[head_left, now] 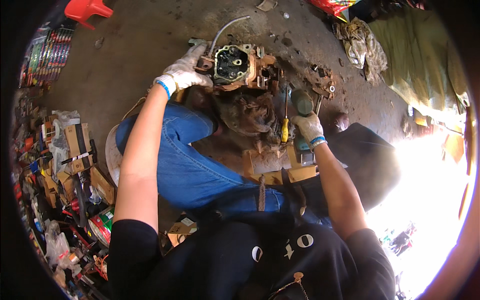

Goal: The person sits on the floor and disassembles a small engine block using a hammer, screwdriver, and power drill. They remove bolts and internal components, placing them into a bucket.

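Note:
My left hand (186,72), in a pale glove, grips the left side of a greasy metal engine housing (255,70) with an oily open cavity and a grey hose (222,30) at its upper left. My gloved right hand (307,127) holds a dark green cordless power tool (302,102) upright, its teal base below the hand. A screwdriver (284,125) with a yellow handle lies just left of the tool. A dark, oily rag (250,117) lies below the housing.
Small parts (327,80) lie at right. Crumpled cloths (362,47) and a green tarp (415,55) are farther right. A red stool (87,11) stands upper left. Boxes (77,145) and clutter pile along the left. My bent legs (195,185) frame a wooden piece (265,165).

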A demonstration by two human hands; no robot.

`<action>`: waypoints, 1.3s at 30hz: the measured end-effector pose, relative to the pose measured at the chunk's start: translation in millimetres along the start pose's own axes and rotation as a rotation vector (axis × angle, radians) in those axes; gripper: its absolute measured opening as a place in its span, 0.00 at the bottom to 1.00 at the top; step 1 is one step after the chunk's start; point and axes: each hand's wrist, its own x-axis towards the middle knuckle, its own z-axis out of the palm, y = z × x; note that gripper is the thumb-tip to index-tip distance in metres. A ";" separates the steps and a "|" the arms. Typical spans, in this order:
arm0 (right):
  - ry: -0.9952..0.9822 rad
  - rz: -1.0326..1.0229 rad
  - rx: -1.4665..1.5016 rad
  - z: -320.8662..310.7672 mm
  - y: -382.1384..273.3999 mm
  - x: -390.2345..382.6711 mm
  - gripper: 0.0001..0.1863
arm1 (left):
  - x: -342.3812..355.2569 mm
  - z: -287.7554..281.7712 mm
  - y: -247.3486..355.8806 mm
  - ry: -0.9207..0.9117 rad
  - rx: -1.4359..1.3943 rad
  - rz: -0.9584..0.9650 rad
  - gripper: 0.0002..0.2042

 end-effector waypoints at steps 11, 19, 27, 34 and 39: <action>0.017 -0.496 -0.260 -11.1 33.5 13.9 0.19 | 6.7 -0.3 -7.5 0.108 -0.035 0.290 0.40; 0.126 -0.151 0.225 -8.9 30.8 1.4 0.17 | 10.5 -1.7 -0.6 -0.027 0.067 0.112 0.56; 0.068 -0.197 0.228 -8.8 31.6 8.2 0.14 | 8.3 -5.1 7.1 -0.081 -0.027 0.078 0.60; 0.023 -0.018 0.304 -17.6 31.9 -4.4 0.14 | 24.0 -20.6 5.8 -0.215 0.094 0.047 0.55; 0.015 0.050 0.327 -20.3 23.7 -6.8 0.17 | 29.9 -25.8 10.7 -0.196 0.075 0.030 0.53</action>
